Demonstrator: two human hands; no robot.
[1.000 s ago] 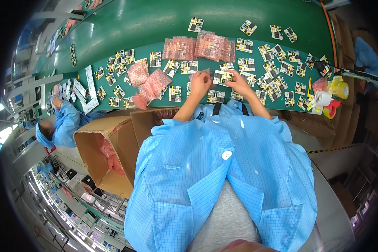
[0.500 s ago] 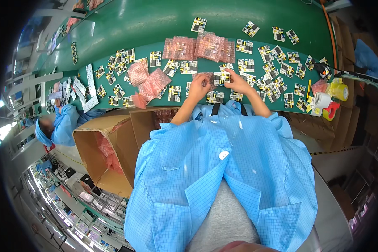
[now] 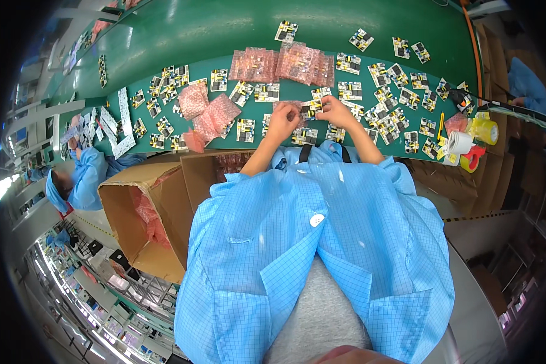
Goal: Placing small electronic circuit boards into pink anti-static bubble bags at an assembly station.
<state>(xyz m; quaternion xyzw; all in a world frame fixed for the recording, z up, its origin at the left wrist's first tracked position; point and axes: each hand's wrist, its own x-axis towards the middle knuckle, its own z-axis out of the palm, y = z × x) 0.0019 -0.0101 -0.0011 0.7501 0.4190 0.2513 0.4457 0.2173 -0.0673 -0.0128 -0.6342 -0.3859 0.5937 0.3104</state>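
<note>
My left hand is closed, with thumb and fingers pinching a small pink bubble-wrap bag over the bench. Against the bag's right side sits a circuit board with black, white and yellow parts. My right hand pinches that board's right edge between thumb and fingers. Whether the board's left end is inside the bag cannot be made out. Just beyond my hands lies another circuit board, and one more board is close to my sleeves.
Many loose boards cover the green bench. Wrapped boards in bubble bags are stacked behind my hands; bubble bags lie left. Tape rolls stand right. An open cardboard box and a co-worker's blue sleeve are at left.
The whole view has shifted slightly. My right hand and the circuit board have come a little closer to the bag in my left hand.
</note>
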